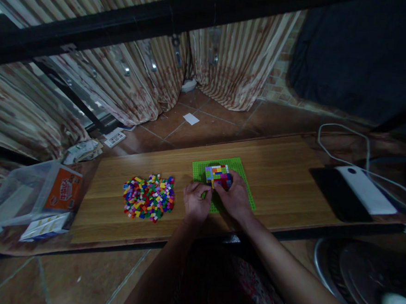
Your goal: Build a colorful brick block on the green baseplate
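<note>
A block built of many-coloured toy bricks (217, 170) stands on a green studded baseplate (236, 163). My right hand (237, 198) is closed round the block's right and front side, with the thumb across the front and the fingers at the far right corner. Close to the block's front left corner is my left hand (196, 201), its fingers curled in a pinch. Whatever may be between those fingertips is too small to make out. Left of this hand, a loose heap of small coloured bricks (147, 196) lies on the wooden board (278, 175).
At the far left stand a clear plastic bin (19, 190) and an orange box (63, 188). A black flat item (337, 194), a white device (365, 189) and a white cable (344, 125) lie on the right. A dark bar (135, 27) crosses above.
</note>
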`<state>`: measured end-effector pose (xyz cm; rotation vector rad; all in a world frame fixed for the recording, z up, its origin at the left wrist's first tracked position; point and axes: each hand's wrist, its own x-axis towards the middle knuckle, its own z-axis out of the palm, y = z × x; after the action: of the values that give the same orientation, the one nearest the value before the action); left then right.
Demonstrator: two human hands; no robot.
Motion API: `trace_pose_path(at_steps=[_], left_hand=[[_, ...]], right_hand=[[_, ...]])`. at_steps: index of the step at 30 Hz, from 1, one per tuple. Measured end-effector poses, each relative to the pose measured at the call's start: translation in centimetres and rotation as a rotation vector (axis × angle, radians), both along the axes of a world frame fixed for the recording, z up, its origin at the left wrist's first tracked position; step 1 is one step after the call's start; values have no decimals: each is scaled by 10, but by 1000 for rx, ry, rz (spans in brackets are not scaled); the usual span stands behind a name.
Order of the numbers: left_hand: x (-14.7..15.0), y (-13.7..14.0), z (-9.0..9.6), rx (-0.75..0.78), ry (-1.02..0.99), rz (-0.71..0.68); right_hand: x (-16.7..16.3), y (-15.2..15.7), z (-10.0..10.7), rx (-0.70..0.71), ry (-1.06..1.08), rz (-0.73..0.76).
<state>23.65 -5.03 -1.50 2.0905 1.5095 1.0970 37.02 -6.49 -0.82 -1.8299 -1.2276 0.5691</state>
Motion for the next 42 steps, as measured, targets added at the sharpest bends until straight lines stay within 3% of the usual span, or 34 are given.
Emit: trace_pose_path(at_steps=[13,19,23,27,34,42], left_hand=[[5,-3,-9,-51,-11,28],[-4,-18,-2,-124,-48,3],[-33,-42,6,-140,-44,-5],[-77,-63,13,-127,-41,121],[-150,-94,10,-108,-37,402],[-170,-100,-2,-196,18,548]], right_hand=[[-6,-2,-8,-25,-104,11],[12,-4,-6,2,2,116],[29,-12,-9,-45,101,134],[42,-23,-16,33,109,111],[74,-32,-39,103,-252,-22],[71,-33,-50,163,-442,19]])
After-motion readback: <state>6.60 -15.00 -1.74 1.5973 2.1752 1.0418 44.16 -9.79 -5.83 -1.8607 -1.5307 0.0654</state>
